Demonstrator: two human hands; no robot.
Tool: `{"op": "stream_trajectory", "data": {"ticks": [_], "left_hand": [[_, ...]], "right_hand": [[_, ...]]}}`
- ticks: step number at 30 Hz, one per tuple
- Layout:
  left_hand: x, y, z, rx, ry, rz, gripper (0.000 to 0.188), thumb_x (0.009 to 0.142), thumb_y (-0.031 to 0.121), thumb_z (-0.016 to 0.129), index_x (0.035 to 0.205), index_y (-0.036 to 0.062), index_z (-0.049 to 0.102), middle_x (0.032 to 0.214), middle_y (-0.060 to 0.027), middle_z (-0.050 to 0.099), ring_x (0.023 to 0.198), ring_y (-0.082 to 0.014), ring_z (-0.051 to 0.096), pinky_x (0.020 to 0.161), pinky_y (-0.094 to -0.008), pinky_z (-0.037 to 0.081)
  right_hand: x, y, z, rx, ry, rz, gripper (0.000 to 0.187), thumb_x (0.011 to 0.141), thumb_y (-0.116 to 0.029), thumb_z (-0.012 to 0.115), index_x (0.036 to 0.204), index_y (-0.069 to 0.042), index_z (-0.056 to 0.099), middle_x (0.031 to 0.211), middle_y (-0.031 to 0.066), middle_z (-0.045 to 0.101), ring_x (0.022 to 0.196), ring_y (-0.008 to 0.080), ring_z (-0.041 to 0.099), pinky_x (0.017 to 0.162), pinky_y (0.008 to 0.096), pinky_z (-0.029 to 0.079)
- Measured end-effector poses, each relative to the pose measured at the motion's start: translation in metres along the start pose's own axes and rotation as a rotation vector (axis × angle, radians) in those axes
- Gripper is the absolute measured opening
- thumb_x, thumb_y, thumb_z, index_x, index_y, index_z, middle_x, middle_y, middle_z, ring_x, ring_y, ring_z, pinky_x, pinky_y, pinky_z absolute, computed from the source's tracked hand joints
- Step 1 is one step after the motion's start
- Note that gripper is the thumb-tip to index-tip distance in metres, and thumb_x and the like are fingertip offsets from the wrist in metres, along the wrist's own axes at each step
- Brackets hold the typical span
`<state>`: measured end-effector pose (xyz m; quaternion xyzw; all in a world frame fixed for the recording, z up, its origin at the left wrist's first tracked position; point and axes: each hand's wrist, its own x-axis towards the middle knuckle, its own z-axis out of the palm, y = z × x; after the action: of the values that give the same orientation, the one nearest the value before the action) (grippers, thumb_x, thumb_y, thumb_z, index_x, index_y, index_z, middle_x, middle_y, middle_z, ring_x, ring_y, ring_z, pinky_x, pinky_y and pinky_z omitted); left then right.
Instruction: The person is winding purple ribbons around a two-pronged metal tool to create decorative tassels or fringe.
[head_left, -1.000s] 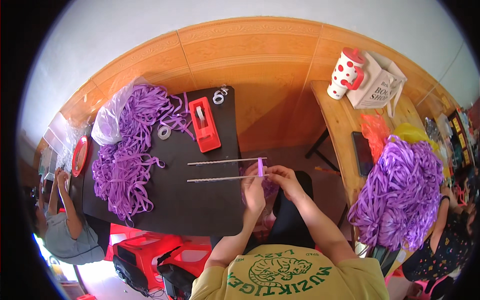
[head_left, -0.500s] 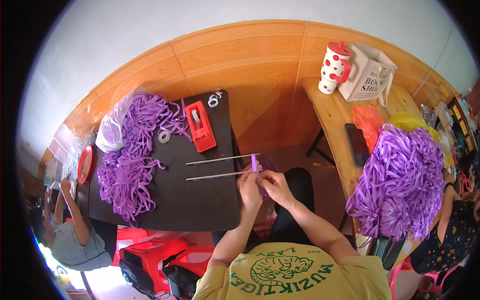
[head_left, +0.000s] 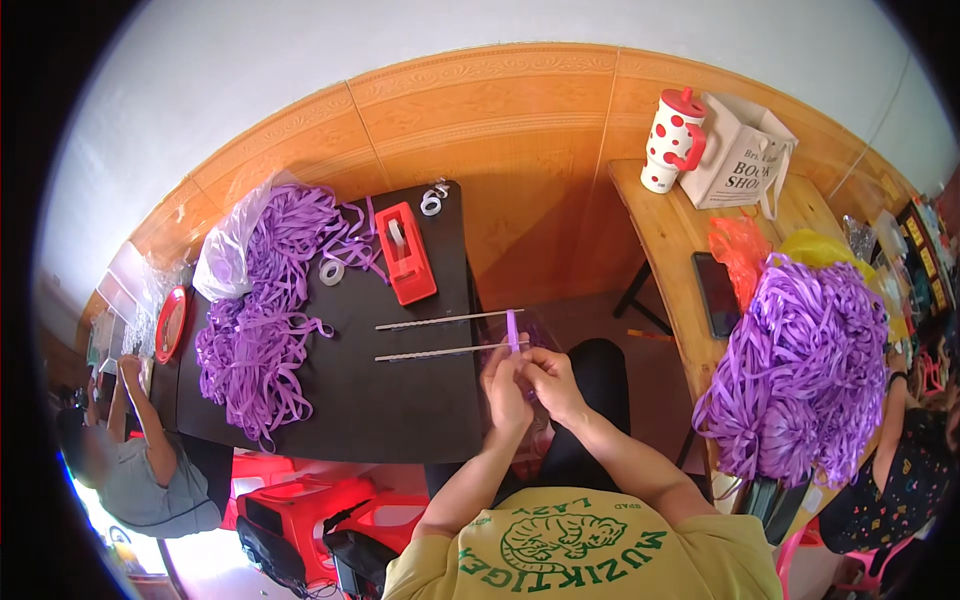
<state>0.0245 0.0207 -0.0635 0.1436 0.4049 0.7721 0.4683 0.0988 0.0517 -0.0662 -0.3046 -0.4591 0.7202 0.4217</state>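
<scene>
Two thin pale rods (head_left: 430,355) stick out over the right edge of the dark table (head_left: 400,415), side by side. A purple ribbon (head_left: 513,328) spans across both rods near their right ends. Just below the lower rod, my left hand (head_left: 508,392) is closed with thumb and fingers pinched at the ribbon's lower end. My right hand (head_left: 553,385) touches it from the right, its fingers also pinched together at the ribbon. The fingertips overlap, so the exact hold of each is partly hidden. More purple material lies in a see-through wrapping behind the hands, mostly covered.
Purple ribbon heaps lie on the dark table (head_left: 265,350) and the wooden table (head_left: 800,370). A red tape dispenser (head_left: 405,255), a tape roll (head_left: 331,272), a phone (head_left: 714,295), a spotted tumbler (head_left: 670,145) and a paper-like bag (head_left: 735,155) stand or lie around. Other people sit at both sides.
My left hand has dropped slightly away from the lower rod and turned in toward my right hand. The ribbon still spans both rods. The whole view has shifted a little.
</scene>
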Motion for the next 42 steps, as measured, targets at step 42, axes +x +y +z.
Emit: {"op": "stream_trajectory", "data": {"ticks": [42], "left_hand": [[-0.003, 0.074, 0.008, -0.16, -0.014, -0.584, 0.061, 0.092, 0.049, 0.045, 0.124, -0.0039, 0.045, 0.122, -0.0138, 0.053, 0.111, -0.0268, 0.044, 0.098, -0.0386, 0.028]], "right_hand": [[0.123, -0.085, 0.067, -0.428, -0.26, -0.081, 0.013, 0.086, -0.013, 0.064, 0.091, -0.001, 0.066, 0.078, 0.0002, 0.063, 0.07, 0.0039, 0.053, 0.061, 0.0186, 0.038]]}}
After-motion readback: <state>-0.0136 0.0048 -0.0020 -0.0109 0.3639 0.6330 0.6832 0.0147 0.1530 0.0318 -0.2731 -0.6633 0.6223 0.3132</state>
